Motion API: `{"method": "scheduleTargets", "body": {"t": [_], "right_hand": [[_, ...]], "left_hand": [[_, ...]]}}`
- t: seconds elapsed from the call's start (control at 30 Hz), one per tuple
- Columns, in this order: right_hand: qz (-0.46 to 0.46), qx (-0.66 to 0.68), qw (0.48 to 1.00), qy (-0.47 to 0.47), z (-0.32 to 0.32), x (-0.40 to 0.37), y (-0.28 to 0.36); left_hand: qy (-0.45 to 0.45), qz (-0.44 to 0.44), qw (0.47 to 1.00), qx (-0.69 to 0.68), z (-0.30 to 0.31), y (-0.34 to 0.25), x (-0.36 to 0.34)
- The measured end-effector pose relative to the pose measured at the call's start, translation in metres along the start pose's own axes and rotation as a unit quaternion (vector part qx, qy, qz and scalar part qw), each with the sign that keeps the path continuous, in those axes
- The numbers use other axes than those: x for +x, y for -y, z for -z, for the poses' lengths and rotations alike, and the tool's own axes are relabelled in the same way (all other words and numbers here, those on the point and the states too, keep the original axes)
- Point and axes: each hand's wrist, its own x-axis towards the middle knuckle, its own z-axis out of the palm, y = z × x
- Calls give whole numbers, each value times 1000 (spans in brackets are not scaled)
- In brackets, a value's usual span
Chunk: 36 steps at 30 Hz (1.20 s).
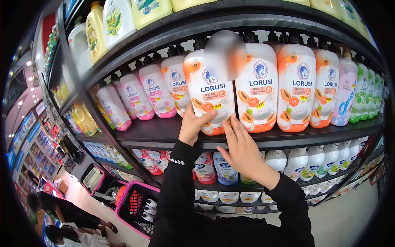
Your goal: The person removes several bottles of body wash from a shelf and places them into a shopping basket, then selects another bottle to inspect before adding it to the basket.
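Observation:
A white and orange LORUSI pump bottle (212, 99) with papaya pictures stands upright at the front of the black shelf (263, 138). My left hand (194, 125) is around its lower left side, with the thumb across the front. My right hand (242, 154) has its fingers stretched out, and their tips touch the bottle's lower right front; its thumb is spread apart. Another orange LORUSI bottle (258, 94) stands close on the right. A blurred patch hides part of both bottles' tops.
Pink LORUSI bottles (154, 90) stand to the left, more orange ones (296, 90) to the right. The upper shelf edge (247, 22) runs just above the pumps. Bottles fill the shelf below. A black and pink basket (135, 210) is at lower left. Two people (70, 214) are beyond it.

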Motion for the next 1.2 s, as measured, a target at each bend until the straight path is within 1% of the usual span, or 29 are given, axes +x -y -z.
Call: {"method": "scheduleTargets", "body": {"t": [0.03,0.13,0.33,0.4,0.43,0.5,0.53,0.6,0.63,0.67,0.73,0.77,0.9,0.97,1.0,1.07,1.13,1.2], "right_hand": [[-1,4,1000,-2,-1,0,0],[-3,18,1000,-4,-3,2,1],[-13,48,999,2,-2,7,2],[-11,82,996,-41,-2,13,0],[-11,81,996,-44,-4,17,-1],[-37,165,980,-107,-11,27,-3],[-36,163,980,-112,-13,33,-4],[-66,229,961,-139,-16,45,-5],[-95,270,949,-134,-24,48,-10],[-91,267,949,-138,-24,52,-12],[-71,186,967,-161,-25,59,-15],[-65,185,965,-173,-26,61,-16],[-73,206,961,-172,-34,64,-21],[-25,227,951,-209,-35,69,-17],[-22,227,950,-212,-32,71,-13],[-66,306,941,-130,-23,72,-5],[-64,302,941,-137,-20,74,0],[-64,264,953,-137,-16,77,2]], "left_hand": [[-14,-11,1000,-1,-2,-1,-2],[-20,-30,999,-13,-3,-2,-4],[-35,-44,997,-48,4,0,-6],[-29,-42,996,-68,6,-1,-7],[-22,-38,995,-87,6,-2,-7],[-24,-41,995,-84,6,-1,-8],[-29,-45,995,-82,6,-1,-7],[-27,-44,995,-88,8,2,-7],[-29,-40,994,-93,9,3,-6],[-26,-45,994,-93,10,4,-6],[-26,-36,995,-93,13,6,-6],[-23,-31,995,-97,14,5,-6],[-14,-27,990,-135,17,7,-8],[-4,0,980,-201,22,10,-7],[-2,-4,980,-199,24,11,-7],[-15,-6,972,-234,26,12,-9],[-10,-15,973,-229,27,12,-12],[-30,-1,964,-264,20,6,-18]]}}
